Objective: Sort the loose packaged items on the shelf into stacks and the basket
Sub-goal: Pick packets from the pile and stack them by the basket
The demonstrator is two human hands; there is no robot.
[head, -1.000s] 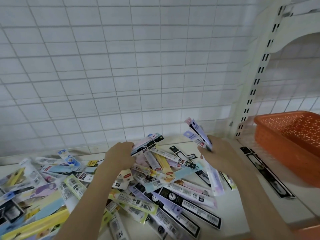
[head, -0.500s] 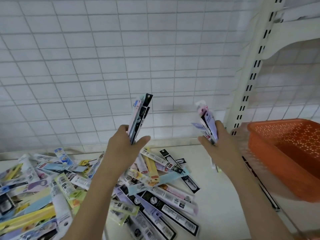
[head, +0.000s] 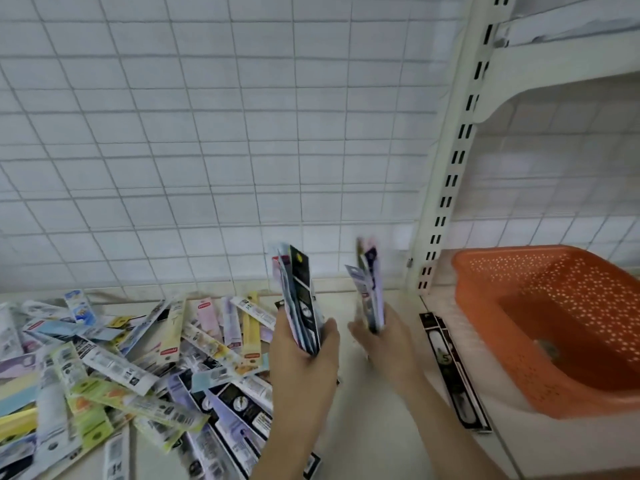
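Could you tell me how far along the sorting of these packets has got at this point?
Early days. Already set aside: only a couple of black packets lying beside the orange basket, which looks nearly empty. In hand: the left hand and the right hand each grip an upright bundle of packets. Left: the big loose pile still covers the shelf's left side.

You are standing at a shop shelf. The upright (head: 450,188) on the right has rows of slots for adjustable brackets, and a second white shelf (head: 568,64) hangs from it above. A wire grid panel (head: 207,133) backs the bay, the kind that takes display hooks. On the left lies a heap of packets (head: 138,368) with barcodes and hang-card shapes, and an orange basket (head: 540,341) sits far right.
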